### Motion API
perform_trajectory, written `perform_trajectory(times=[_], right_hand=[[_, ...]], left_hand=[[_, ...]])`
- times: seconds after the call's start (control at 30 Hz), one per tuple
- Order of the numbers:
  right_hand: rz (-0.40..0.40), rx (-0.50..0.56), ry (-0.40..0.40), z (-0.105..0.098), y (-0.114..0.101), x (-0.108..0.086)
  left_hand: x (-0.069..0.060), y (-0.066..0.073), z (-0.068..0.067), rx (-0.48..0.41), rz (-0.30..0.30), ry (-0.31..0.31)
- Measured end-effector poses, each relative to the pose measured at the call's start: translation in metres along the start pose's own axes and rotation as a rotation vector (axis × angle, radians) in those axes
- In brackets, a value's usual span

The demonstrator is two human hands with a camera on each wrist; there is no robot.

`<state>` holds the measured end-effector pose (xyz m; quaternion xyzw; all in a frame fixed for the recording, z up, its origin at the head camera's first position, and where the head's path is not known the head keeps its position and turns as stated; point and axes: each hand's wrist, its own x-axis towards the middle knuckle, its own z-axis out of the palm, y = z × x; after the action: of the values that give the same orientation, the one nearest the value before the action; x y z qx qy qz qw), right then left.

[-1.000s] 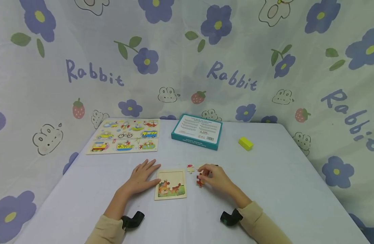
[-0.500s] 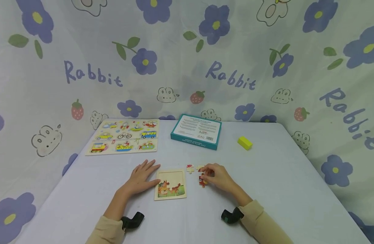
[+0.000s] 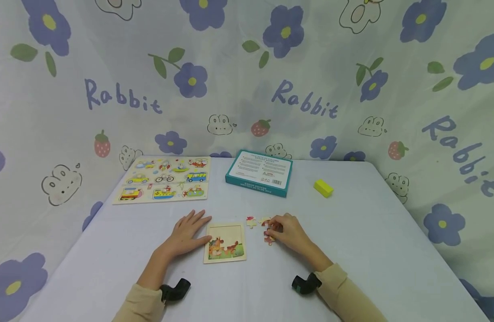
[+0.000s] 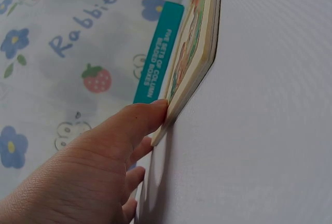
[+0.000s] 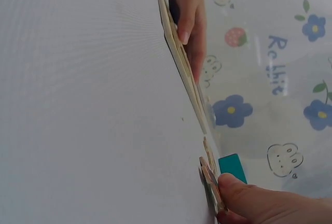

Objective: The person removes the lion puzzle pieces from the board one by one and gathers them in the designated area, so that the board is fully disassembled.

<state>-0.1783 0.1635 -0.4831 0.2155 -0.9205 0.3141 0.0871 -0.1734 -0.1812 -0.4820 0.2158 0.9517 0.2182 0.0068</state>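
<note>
So the left hand [image 3: 186, 235] is spread out flat-ish, fingers pretty straight, thumb resting on the left edge of a small wooden puzzle tray [image 3: 227, 232] near the middle of the table [image 3: 247, 295]. The near part of the tray has an animal picture in joined pieces; the far part's bare wood. Just right of it, the right hand [image 3: 291, 232] has thumb and fingers closed in a pinch on a reddish jigsaw piece [image 3: 268, 239]; can't tell if the piece touches the cloth. One loose piece [image 3: 251, 221] lies beyond it to the left, and another piece [image 3: 264, 220] is partly hidden by the fingers. Farther back: a vehicle picture board [image 3: 148, 197] left, teal box [image 3: 259, 173] mid, yellow block [image 3: 323, 188] right.
</note>
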Motion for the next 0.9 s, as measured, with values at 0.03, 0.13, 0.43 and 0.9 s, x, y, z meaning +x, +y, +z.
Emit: perform_trajectory(times=[0.03,0.13,0.43,0.9], right_hand=[[-0.005,-0.012,0.007,0.0003,0.0006,0.0002],[-0.031,-0.031,0.028,0.0011,0.0012,0.0008],[-0.092,-0.098,0.064,0.0057,0.0017,0.0016],[-0.1,-0.081,0.075,0.0056,0.0014,-0.0008]], left_hand=[[0.0001,-0.0002,0.0,0.003,0.004,0.003],[0.0004,-0.0001,-0.0008,0.004,0.006,0.005],[-0.0008,0.0,-0.0018,-0.002,0.005,0.001],[-0.001,-0.0009,0.0004,-0.007,0.011,0.006]])
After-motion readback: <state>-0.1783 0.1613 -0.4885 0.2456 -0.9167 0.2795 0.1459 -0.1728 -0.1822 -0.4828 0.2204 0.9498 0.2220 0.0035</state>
